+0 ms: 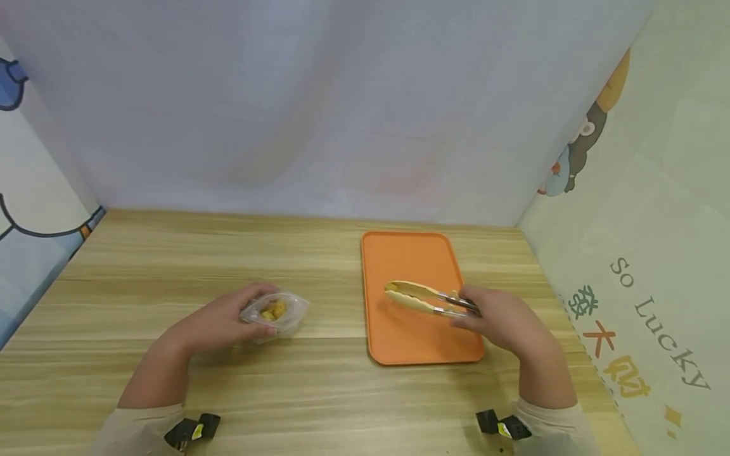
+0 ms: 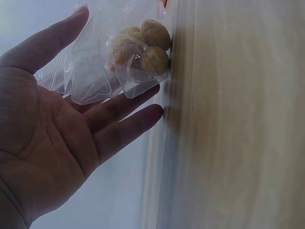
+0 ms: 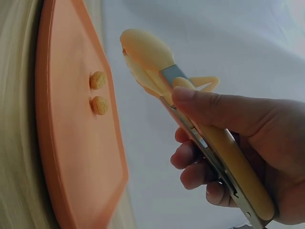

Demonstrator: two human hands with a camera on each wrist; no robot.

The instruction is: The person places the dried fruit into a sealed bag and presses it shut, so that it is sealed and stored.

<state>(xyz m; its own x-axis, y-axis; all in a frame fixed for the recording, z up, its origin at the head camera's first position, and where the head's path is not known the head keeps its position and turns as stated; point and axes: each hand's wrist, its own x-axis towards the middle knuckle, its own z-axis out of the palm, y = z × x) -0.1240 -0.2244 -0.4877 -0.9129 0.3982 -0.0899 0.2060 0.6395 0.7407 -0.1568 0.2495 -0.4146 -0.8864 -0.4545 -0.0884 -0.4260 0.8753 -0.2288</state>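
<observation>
Left hand [image 1: 225, 322] grips the clear bag [image 1: 294, 309] mouth-up, likely so the yellow balls [image 1: 275, 310] stay in. Right hand [image 1: 504, 322] clasps tongs [image 1: 419, 289] over the orange tray [image 1: 399, 345].

1. Twelve o'clock is straight ahead of the person across the table [image 1: 342, 405].
2. The bag [image 1: 293, 313] is between the thumb and fingers of the left hand [image 1: 222, 320], which comes in from 8 o'clock.
3. Several balls [image 1: 278, 309] are in the bag.
4. The tray [image 1: 399, 345] lies on the table at 3 o'clock from the bag, well apart.
5. Two loose balls [image 3: 99, 105] lie on the tray, just beside each other.
6. The tongs [image 1: 413, 303] are above the tray, tips toward 9 o'clock, handles in the right hand [image 1: 502, 316].
7. A cloth [image 1: 353, 114] hangs behind the table at 12 o'clock; a wall [image 1: 644, 221] is at 3.
</observation>
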